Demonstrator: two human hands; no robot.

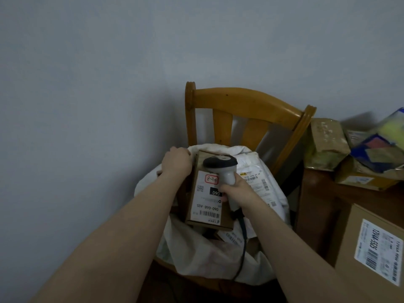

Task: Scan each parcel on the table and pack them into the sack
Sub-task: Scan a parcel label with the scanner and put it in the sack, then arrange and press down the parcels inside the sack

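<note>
The left hand (178, 162) gripped the brown cardboard box (206, 206) over the white cloth sack (196, 259). The right hand (237, 193) held the grey plastic scanner (220, 165). Its dark cord (243, 237) might snag the box going in.

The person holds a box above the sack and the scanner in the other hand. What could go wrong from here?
1. The left hand seems to grip the brown box only at its far corner, so the box may tip or slip on its way into the white sack.
2. The scanner in the right hand trails its cable across the sack's opening; the box could trap it inside.
</note>
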